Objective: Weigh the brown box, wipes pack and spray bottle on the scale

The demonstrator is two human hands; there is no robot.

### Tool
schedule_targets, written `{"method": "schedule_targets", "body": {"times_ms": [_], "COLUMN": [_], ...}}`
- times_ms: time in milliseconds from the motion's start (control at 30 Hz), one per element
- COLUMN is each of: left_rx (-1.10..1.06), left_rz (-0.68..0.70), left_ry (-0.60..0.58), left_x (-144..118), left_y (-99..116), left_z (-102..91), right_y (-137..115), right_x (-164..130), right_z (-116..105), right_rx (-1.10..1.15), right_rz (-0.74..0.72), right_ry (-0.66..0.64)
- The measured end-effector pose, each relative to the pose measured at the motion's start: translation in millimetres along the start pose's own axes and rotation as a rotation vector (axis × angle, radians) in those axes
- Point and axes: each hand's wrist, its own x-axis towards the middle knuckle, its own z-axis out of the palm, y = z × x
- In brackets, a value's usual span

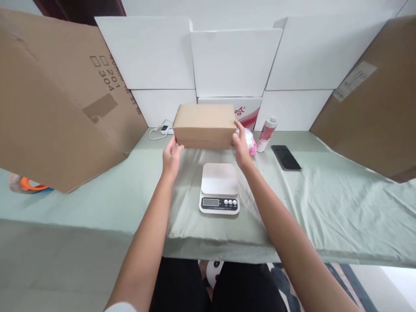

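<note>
The left hand [171, 159] and right hand [241, 146] grasp one brown box [204, 130] at the frame's upper centre, above one scale [219, 181]; one bottle [267, 134] and one phone [286, 157] lie rightward. A pink item [252, 148], partly hidden by the right hand, is hard to identify.

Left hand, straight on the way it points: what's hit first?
The held cardboard box, which the left hand touches at its left end. Beyond that, probably the white panels at the back; depth is hard to judge.
</note>
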Motion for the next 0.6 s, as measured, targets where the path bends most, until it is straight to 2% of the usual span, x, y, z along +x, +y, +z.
{"method": "schedule_targets", "body": {"times_ms": [100, 167, 267, 467, 533, 600], "left_rx": [-0.029, -0.037, -0.059, -0.054, -0.055, -0.058], "left_rz": [-0.101, -0.171, -0.188, -0.244, -0.273, -0.311], "left_ry": [0.017, 0.039, 0.004, -0.086, -0.079, -0.014], "left_x": [33, 41, 44, 47, 48, 47], "left_y": [-37, -62, -87, -104, -107, -108], "left_z": [6.1, 9.2, 12.2, 11.0, 9.3, 7.4], "right_y": [32, 51, 70, 89, 90, 86], "right_x": [35, 47, 55, 57, 59, 64], "right_z": [16, 20, 17, 23, 25, 18], "right_rx": [0.121, 0.142, 0.145, 0.153, 0.156, 0.163], "right_rz": [0.108, 0.173, 0.231, 0.231, 0.207, 0.179], "right_ry": [-0.016, -0.025, -0.004, 0.043, 0.067, 0.087]}}
